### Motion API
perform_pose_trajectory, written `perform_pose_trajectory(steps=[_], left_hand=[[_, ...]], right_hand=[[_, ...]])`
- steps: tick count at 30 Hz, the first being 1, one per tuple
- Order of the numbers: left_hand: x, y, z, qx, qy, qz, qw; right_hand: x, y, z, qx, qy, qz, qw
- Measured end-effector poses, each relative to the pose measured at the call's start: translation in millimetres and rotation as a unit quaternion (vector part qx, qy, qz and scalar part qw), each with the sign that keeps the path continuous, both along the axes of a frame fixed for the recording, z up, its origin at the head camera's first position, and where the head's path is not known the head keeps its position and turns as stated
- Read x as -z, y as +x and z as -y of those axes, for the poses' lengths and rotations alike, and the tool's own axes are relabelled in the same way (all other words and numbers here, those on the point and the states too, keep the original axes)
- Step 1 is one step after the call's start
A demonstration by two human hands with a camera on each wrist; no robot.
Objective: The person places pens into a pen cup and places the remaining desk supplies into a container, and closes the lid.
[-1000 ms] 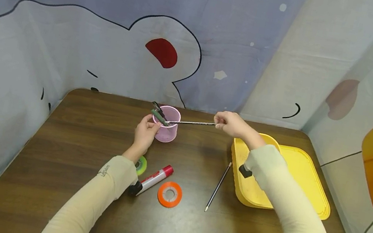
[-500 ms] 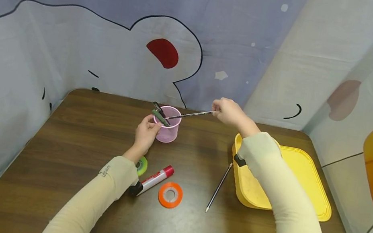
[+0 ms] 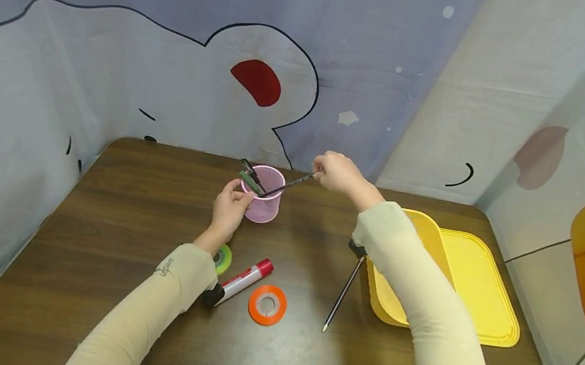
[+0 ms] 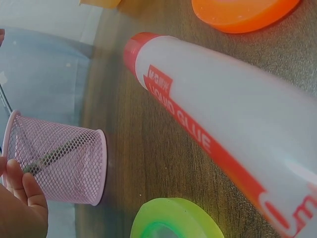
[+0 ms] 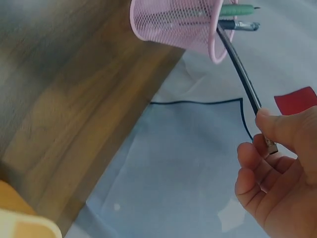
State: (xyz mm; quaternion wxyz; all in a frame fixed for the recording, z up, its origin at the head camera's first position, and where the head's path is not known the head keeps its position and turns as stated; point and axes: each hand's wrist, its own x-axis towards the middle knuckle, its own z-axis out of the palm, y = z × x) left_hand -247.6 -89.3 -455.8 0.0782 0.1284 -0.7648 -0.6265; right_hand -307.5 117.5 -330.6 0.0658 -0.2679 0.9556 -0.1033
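Observation:
A pink mesh pen cup stands at the table's back, its rim held by my left hand between thumb and fingers. Inside it lean a green pen and a black pen, both poking out past the rim. My right hand pinches a dark pencil near its metal-tipped end, up and to the right of the cup. The pencil slants down, its far end inside the cup's mouth. The left wrist view shows the left fingers at the cup's rim.
Nearer me lie a liquid glue tube, a green tape roll and an orange tape roll. A second pencil rests left of a yellow box, which has a yellow lid beside it. A printed cloth hangs behind.
The right hand has moved left toward the cup, first rising a little. The pencil has tilted steeper and reaches further into the cup. My left hand and the cup stay put.

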Motion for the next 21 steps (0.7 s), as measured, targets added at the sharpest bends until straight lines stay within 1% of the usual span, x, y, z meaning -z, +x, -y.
perform_pose_trajectory(steps=[9, 14, 18, 21], left_hand=[[0.5, -0.9, -1, -0.002, 0.015, 0.004, 0.9999], [1.7, -1.5, -1, -0.003, 0.016, 0.002, 0.9999], [2.6, -1.6, -2, -0.002, 0.016, 0.0, 0.9999], [2.1, -0.6, -2, -0.002, 0.009, 0.001, 1.0]], right_hand=[[16.6, -0.2, 13, 0.017, -0.054, 0.006, 0.998], [26.8, -2.0, 14, 0.031, -0.097, -0.005, 0.995], [32.3, -1.9, 17, 0.048, -0.122, 0.006, 0.991], [36.8, -1.2, 21, 0.051, -0.132, 0.015, 0.99]])
